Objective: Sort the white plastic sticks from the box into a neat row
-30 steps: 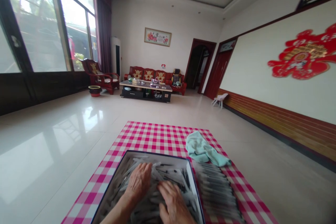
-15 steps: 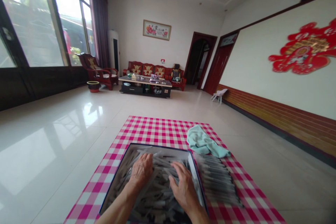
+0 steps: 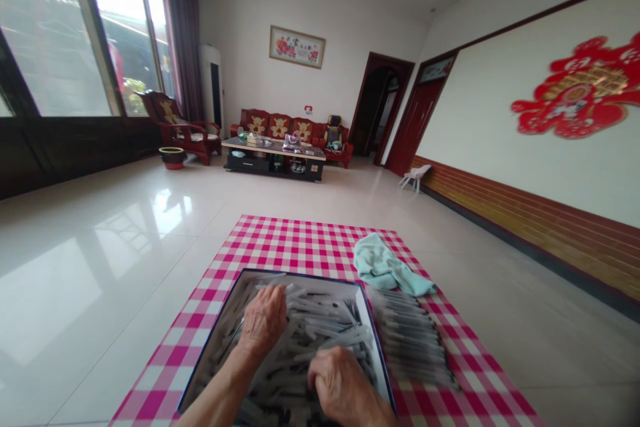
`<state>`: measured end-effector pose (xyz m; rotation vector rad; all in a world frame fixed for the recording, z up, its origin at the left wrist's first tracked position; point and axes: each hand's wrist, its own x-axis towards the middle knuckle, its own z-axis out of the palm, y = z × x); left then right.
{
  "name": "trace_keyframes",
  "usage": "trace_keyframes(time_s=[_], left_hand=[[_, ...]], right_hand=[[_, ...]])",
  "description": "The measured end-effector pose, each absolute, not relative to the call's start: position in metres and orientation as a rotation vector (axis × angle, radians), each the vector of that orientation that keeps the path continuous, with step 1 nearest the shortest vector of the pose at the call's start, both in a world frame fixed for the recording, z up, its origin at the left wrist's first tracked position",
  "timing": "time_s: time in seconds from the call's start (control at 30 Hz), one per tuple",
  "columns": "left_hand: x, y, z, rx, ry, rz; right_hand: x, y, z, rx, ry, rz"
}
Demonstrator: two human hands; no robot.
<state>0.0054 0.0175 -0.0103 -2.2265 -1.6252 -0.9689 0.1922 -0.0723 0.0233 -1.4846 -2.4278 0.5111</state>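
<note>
A shallow box (image 3: 376, 340) with a dark blue rim and pale inner walls holds many loose, translucent pen-like tubes (image 3: 320, 310), some with dark parts. Over the box's left half is my left hand (image 3: 265, 320), its fingers closed; what they hold, if anything, is hidden. Lower down, my right hand (image 3: 337, 380) is curled among the tubes at the right, its fingertips tucked out of sight. Beside the box's right wall lies a row of similar slim tubes (image 3: 413, 337) with dark ends, slightly blurred.
A pink-and-white checked cloth (image 3: 295, 243) covers the table under the box. A crumpled mint-green towel (image 3: 387, 265) lies behind the row of tubes. Farther off, a low coffee table (image 3: 273, 160), a red wooden sofa (image 3: 267, 123) and a small chair (image 3: 416, 177) stand on the tiled floor.
My right hand has moved down and closer to the body, and its spread fingers have curled closed. My left hand stays closed over the box's left half. The view has shifted slightly.
</note>
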Motion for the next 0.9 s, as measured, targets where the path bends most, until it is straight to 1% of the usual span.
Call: trace_keyframes(time_s=[0.07,0.37,0.73,0.9], left_hand=[[0.006,0.018,-0.012,-2.225,-1.605,-0.989],[0.006,0.014,-0.01,-2.234,-1.568,-1.042],[0.007,0.009,-0.001,-2.274,-1.581,-1.075],[0.008,0.009,-0.001,-2.3,-1.585,-1.077]], right_hand=[[0.193,-0.068,0.021,-1.489,-2.373,0.475],[0.192,-0.06,0.014,-1.385,-2.259,0.491],[0.189,-0.065,0.013,-1.475,-2.276,0.396],[0.19,-0.058,0.014,-1.534,-2.101,0.246]])
